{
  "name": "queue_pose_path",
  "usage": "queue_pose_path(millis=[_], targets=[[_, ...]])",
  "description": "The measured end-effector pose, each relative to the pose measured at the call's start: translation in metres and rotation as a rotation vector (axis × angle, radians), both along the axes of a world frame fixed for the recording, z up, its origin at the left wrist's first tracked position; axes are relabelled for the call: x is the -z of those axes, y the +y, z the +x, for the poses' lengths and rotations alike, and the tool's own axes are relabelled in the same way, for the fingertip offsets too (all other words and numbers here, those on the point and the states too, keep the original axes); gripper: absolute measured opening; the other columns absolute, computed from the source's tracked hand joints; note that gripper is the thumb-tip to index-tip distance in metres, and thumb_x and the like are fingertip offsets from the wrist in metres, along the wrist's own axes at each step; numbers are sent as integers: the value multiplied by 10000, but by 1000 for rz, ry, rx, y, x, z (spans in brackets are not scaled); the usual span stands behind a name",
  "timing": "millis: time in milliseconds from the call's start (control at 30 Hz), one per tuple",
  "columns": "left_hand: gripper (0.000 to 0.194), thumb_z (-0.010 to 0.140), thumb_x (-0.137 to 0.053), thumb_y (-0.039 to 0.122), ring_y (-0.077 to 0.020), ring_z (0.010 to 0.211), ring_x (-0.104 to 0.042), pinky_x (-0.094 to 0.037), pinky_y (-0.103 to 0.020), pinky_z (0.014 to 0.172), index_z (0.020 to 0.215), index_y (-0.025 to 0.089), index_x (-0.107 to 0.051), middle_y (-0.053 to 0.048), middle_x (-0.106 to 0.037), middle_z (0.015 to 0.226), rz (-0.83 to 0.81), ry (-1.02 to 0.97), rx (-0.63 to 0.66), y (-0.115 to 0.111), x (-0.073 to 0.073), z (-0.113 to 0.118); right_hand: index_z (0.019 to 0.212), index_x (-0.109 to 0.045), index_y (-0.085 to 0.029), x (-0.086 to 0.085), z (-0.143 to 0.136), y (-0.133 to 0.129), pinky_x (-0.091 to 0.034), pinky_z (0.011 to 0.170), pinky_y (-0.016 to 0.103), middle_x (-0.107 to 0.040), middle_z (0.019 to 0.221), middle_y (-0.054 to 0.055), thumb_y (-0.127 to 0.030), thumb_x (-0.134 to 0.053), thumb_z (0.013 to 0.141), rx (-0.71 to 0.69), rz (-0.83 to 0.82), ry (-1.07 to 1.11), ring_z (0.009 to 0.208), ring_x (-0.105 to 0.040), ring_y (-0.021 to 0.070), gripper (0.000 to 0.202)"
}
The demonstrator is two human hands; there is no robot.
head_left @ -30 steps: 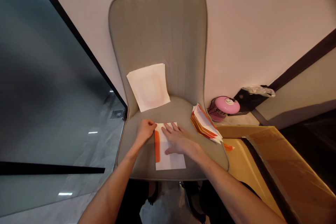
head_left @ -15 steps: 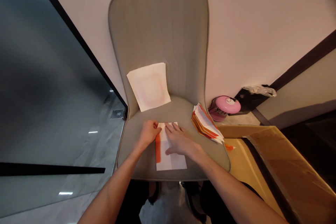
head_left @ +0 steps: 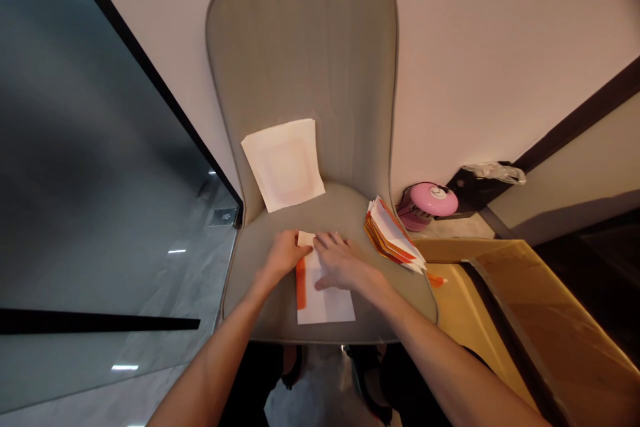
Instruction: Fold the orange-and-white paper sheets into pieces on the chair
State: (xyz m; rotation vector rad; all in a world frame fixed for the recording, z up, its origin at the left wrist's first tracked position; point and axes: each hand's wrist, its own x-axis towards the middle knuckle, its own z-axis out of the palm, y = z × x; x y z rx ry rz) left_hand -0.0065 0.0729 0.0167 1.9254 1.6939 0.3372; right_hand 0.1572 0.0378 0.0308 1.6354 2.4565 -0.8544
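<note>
A sheet of white paper with an orange strip down its left side lies on the front of the chair seat, partly folded. My left hand is closed at its upper left edge, the thumb lying on the paper. My right hand rests flat across the sheet's middle and upper right, fingers stretched out, and covers part of it. To the right, a bundle of folded white and orange papers sits at the seat's edge. A stack of pale square sheets leans against the backrest.
The grey chair stands against a pale wall, with a glass panel at its left. On the right are a cardboard box, a pink round-topped device and a black box with clear plastic on it.
My left hand has shifted slightly, so the paper's upper left corner shows more. My right fingers are a little more bent. The papers around them have not moved.
</note>
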Motion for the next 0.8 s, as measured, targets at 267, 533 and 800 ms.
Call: queue_pose_path(millis=[267,533,800], targets=[[162,715,-713,254,-125,541,-461,-297,-257,543,598,155,-660,35,-516,507,-107,-40,-38,2,-2,-4,1541,-369,-215,-5,-3,-1,-311,1144,566,-286,1633,151,-416,-858,693,3,-23,-47,1468,-261,392,1000],[110,787,-656,205,-167,670,-587,-379,-267,624,826,149,-743,-48,-698,729,-3,13,-21,-2,-6,6,1546,-364,-199,-3,-3,0,-322,1143,576,-325,1610,164,-400,-877,676,13,-14,-32,1465,-276,388,1029],[142,868,-625,268,-192,754,-622,-384,-282,670,896,164,-719,-71,-710,818,127,76,-111,2,12,13,1574,-323,-218,1,-2,1,-298,1154,562,-284,1637,163,-415,-863,682,2,-14,-30,1481,-249,398,1061]])
